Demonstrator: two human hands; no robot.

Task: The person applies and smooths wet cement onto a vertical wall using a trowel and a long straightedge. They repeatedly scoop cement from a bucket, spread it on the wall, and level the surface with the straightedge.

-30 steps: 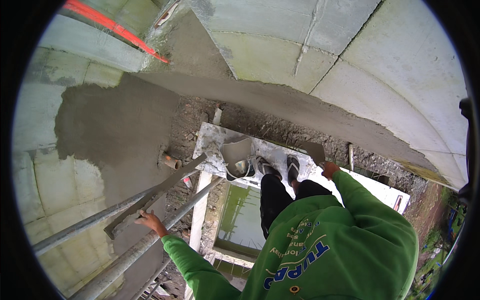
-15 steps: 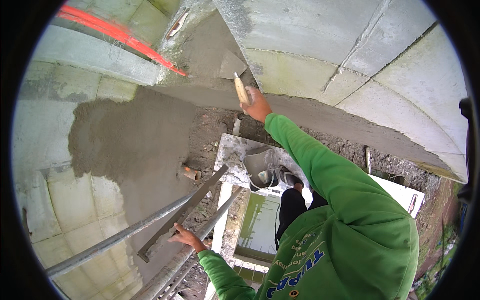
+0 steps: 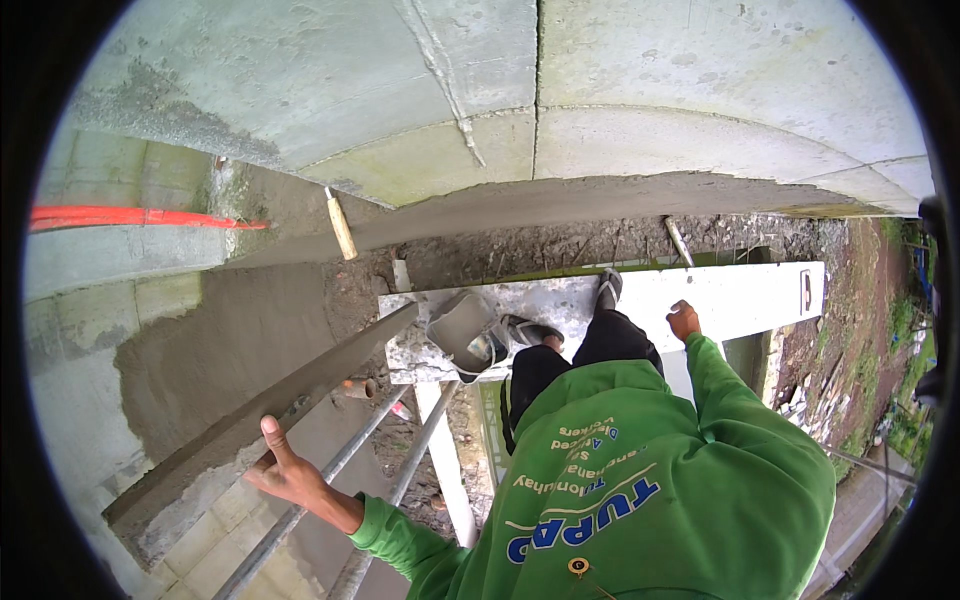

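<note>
My left hand (image 3: pixel 300 480) grips the long straightedge (image 3: pixel 200 460), thumb raised; the board slants up to the bucket of grey mortar (image 3: pixel 455 330) on the white platform. My right hand (image 3: pixel 684 320) hangs at my right above the platform, fingers loosely bent and apart, nothing visible in them. A trowel (image 3: pixel 341 225) with a pale wooden handle rests by the plastered corner of the wall, away from both hands; its blade is hard to make out. My sandalled feet (image 3: pixel 607 290) stand beside the bucket.
Curved concrete walls (image 3: pixel 680 90) with fresh grey plaster surround me. A red strip (image 3: pixel 130 216) runs along the left wall. Metal poles (image 3: pixel 414 470) slope below my left arm. The platform (image 3: pixel 750 290) spans rubble and green water. A pipe stub (image 3: pixel 358 388) sticks out below the straightedge.
My right hand has let go of the trowel at the wall and drawn back down to my right. The straightedge has shifted left with my left hand. The view has turned.
</note>
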